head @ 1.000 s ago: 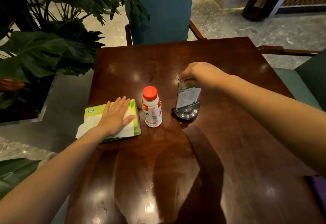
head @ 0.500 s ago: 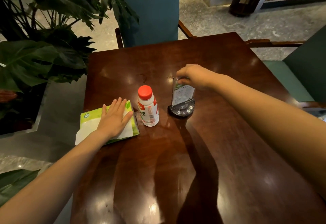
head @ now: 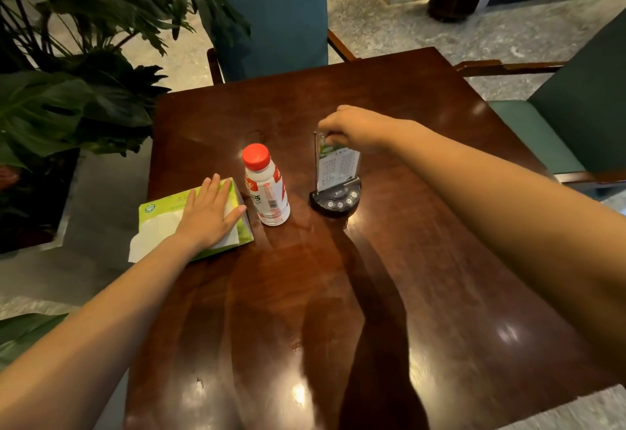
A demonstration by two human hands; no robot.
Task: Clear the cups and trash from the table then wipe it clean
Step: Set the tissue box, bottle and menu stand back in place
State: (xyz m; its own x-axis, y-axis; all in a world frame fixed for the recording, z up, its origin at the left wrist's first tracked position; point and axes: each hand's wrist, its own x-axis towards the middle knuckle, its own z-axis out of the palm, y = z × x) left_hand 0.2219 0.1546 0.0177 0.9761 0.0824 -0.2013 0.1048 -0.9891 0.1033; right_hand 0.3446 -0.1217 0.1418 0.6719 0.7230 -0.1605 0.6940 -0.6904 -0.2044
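Dark wooden table (head: 423, 294), seen from above, with a blue chair (head: 271, 12) at its far edge and leafy plants (head: 74, 90) to the left. A green tissue pack (head: 154, 207) lies at the table's left edge; the left hand (head: 210, 214) rests flat on it, fingers spread, gripping nothing. Just right of the pack stands a bottle (head: 267, 189) with a red cap, upright, its long axis vertical. Farther right, near but apart from the bottle, stands a menu card stand (head: 335, 175) on a black base; the right hand (head: 355, 128) pinches the card's top edge from above. The bottle lies between the hands, nearer the left hand, which is probably better placed to take it.
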